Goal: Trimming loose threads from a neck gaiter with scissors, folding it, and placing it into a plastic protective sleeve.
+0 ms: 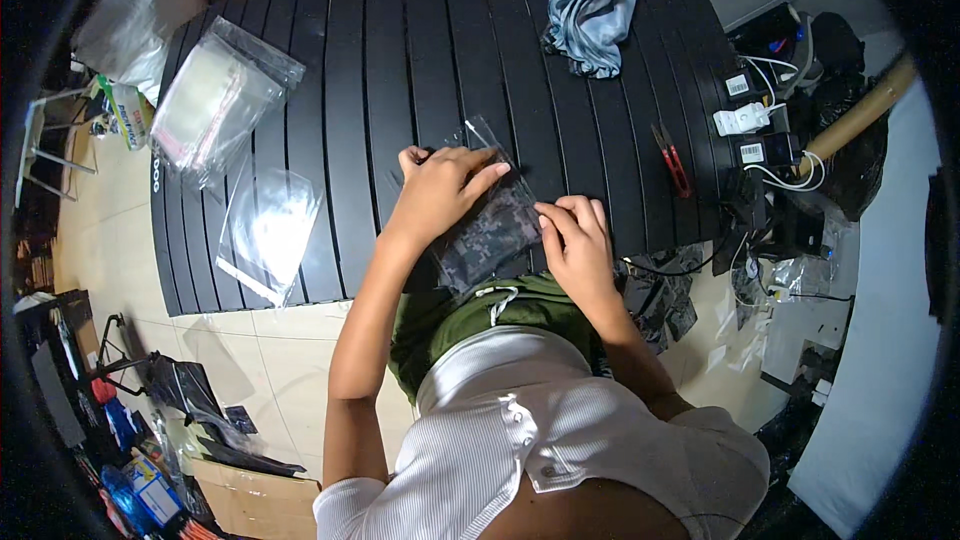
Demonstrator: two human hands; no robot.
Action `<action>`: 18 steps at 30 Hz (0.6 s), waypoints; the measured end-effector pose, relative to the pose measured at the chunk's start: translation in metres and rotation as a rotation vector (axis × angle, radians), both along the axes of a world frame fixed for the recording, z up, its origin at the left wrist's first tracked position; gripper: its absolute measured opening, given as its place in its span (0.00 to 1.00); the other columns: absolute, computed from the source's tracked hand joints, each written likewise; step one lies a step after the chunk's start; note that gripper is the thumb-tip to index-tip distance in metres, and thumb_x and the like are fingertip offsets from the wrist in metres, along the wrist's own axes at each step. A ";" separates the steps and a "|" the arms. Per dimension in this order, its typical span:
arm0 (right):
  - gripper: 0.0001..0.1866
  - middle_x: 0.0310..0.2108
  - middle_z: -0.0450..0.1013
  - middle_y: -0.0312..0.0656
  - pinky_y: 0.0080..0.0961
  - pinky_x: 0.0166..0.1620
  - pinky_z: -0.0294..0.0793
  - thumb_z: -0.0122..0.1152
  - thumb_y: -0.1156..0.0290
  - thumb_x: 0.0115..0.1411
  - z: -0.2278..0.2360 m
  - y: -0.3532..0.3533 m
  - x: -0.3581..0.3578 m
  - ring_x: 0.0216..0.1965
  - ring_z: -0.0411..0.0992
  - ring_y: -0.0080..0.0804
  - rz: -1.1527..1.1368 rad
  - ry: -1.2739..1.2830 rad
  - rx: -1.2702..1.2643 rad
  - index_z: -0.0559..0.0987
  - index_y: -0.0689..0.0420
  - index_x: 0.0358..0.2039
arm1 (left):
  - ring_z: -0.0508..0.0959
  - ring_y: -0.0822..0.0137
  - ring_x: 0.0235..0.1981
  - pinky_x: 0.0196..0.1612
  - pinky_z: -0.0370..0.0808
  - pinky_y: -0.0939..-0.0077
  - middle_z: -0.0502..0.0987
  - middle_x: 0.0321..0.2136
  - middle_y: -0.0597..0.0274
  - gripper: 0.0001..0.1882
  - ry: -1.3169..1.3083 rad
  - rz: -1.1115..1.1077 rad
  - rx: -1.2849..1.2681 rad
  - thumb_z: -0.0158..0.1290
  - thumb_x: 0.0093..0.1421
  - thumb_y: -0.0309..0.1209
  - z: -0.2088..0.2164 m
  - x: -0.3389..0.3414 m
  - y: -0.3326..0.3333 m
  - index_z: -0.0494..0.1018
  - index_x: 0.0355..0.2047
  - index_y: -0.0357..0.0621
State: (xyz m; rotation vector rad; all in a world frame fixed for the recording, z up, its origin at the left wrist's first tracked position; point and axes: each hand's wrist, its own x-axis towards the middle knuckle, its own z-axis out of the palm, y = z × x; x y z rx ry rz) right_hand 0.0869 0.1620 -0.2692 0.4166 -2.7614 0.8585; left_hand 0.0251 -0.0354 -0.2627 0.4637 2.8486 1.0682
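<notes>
At the near edge of the black slatted table [420, 30], both my hands are on one clear plastic bag [492, 210] w/ a dark grey camo-pattern fabric piece inside. Bag lies flat on the slats, tilted, one corner pointing away from me, near end hanging just past the table edge above my lap. Left hand [440, 190] is spread-ish, palm down, fingers flat on the bag's upper left part, pressing it to the table. Right hand [575, 240] sits at the bag's right edge, fingers curled, thumb & fingertips pinching the edge of the plastic. Hands close together, not touching each other, bag between them.

Off to the left on the table: an empty clear bag [270, 230] lying flat, well apart from my left hand. Further back-left, a stack of clear bags [215, 100] w/ pale contents, overlapping. Far side, right of centre: a crumpled grey-blue cloth [595, 15], well clear of the work. Right of my right hand, near the table's right edge, small red snips [672, 157] lying along a slat. Beyond that edge, a tangle of white cables & a white charger block [742, 120] on dark gear. More dark camo bits down by the floor at right [665, 300], can't tell exactly what.
</notes>
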 end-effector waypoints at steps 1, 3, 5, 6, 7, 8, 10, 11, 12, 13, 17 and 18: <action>0.08 0.31 0.67 0.42 0.29 0.38 0.65 0.55 0.77 0.52 0.001 0.000 -0.001 0.34 0.64 0.38 0.001 0.002 0.000 0.77 0.59 0.33 | 0.73 0.63 0.34 0.46 0.52 0.64 0.77 0.30 0.60 0.16 0.002 0.001 0.000 0.47 0.59 0.43 0.001 0.000 0.000 0.75 0.39 0.48; 0.09 0.30 0.68 0.42 0.30 0.39 0.65 0.55 0.76 0.52 0.002 0.000 -0.005 0.34 0.64 0.39 0.020 -0.014 -0.117 0.76 0.60 0.35 | 0.74 0.61 0.36 0.46 0.53 0.60 0.77 0.31 0.59 0.17 0.019 0.075 0.078 0.46 0.58 0.43 0.005 0.003 -0.002 0.75 0.37 0.45; 0.10 0.32 0.69 0.42 0.26 0.36 0.66 0.55 0.76 0.53 0.003 0.001 -0.017 0.32 0.65 0.35 0.056 0.031 -0.124 0.76 0.59 0.37 | 0.74 0.61 0.37 0.46 0.54 0.61 0.77 0.32 0.58 0.16 0.091 0.194 0.059 0.47 0.58 0.42 0.012 0.007 -0.008 0.75 0.37 0.44; 0.10 0.32 0.69 0.41 0.23 0.33 0.66 0.56 0.76 0.53 0.006 0.000 -0.025 0.30 0.66 0.31 0.048 -0.032 -0.234 0.76 0.59 0.37 | 0.75 0.61 0.37 0.47 0.55 0.61 0.77 0.32 0.57 0.16 0.160 0.315 0.038 0.47 0.59 0.40 0.015 0.010 -0.014 0.75 0.38 0.43; 0.10 0.33 0.70 0.39 0.20 0.30 0.66 0.56 0.76 0.54 0.008 -0.002 -0.033 0.29 0.66 0.26 0.041 -0.095 -0.346 0.76 0.60 0.37 | 0.76 0.61 0.36 0.47 0.57 0.63 0.77 0.32 0.56 0.13 0.183 0.445 0.051 0.47 0.58 0.37 0.016 0.015 -0.024 0.74 0.37 0.42; 0.10 0.34 0.70 0.37 0.14 0.27 0.64 0.57 0.75 0.54 0.005 0.003 -0.045 0.26 0.66 0.18 0.053 -0.178 -0.399 0.75 0.60 0.38 | 0.77 0.61 0.31 0.42 0.64 0.68 0.77 0.32 0.54 0.13 0.176 0.596 0.109 0.48 0.58 0.36 0.015 0.021 -0.034 0.74 0.36 0.41; 0.14 0.35 0.70 0.38 0.12 0.24 0.65 0.58 0.77 0.53 0.003 0.002 -0.073 0.22 0.66 0.17 0.069 -0.464 -0.638 0.73 0.62 0.42 | 0.77 0.61 0.24 0.29 0.70 0.73 0.77 0.27 0.54 0.14 0.131 0.773 0.063 0.49 0.58 0.37 0.018 0.040 -0.054 0.75 0.33 0.38; 0.16 0.35 0.70 0.39 0.12 0.22 0.65 0.58 0.77 0.53 0.007 0.001 -0.085 0.20 0.67 0.18 0.045 -0.637 -0.738 0.73 0.62 0.43 | 0.77 0.62 0.23 0.26 0.71 0.75 0.78 0.25 0.54 0.15 -0.003 0.837 0.043 0.49 0.58 0.38 0.023 0.050 -0.060 0.75 0.32 0.37; 0.16 0.35 0.70 0.39 0.12 0.22 0.65 0.58 0.77 0.53 0.005 -0.001 -0.099 0.20 0.67 0.18 0.048 -0.638 -0.735 0.73 0.62 0.43 | 0.77 0.62 0.23 0.26 0.71 0.75 0.78 0.25 0.54 0.15 -0.003 0.841 0.045 0.49 0.58 0.38 0.020 0.052 -0.062 0.75 0.32 0.37; 0.16 0.35 0.70 0.42 0.15 0.21 0.68 0.58 0.77 0.52 0.002 -0.003 -0.112 0.19 0.69 0.23 0.084 -0.762 -0.797 0.71 0.66 0.43 | 0.76 0.64 0.22 0.26 0.71 0.76 0.77 0.24 0.54 0.17 -0.169 0.819 0.204 0.50 0.58 0.39 0.016 0.056 -0.064 0.75 0.33 0.35; 0.19 0.36 0.68 0.49 0.21 0.22 0.75 0.58 0.77 0.51 0.001 -0.022 -0.131 0.21 0.74 0.31 0.159 -0.931 -0.799 0.68 0.72 0.42 | 0.77 0.71 0.18 0.19 0.70 0.83 0.77 0.21 0.58 0.21 -0.464 0.791 0.579 0.51 0.57 0.42 0.005 0.052 -0.054 0.75 0.31 0.31; 0.18 0.32 0.70 0.49 0.22 0.23 0.76 0.58 0.77 0.50 0.001 -0.025 -0.134 0.21 0.75 0.32 0.183 -0.915 -0.781 0.69 0.73 0.41 | 0.77 0.73 0.17 0.18 0.70 0.85 0.77 0.20 0.60 0.18 -0.487 0.793 0.612 0.53 0.56 0.40 0.003 0.047 -0.053 0.75 0.29 0.33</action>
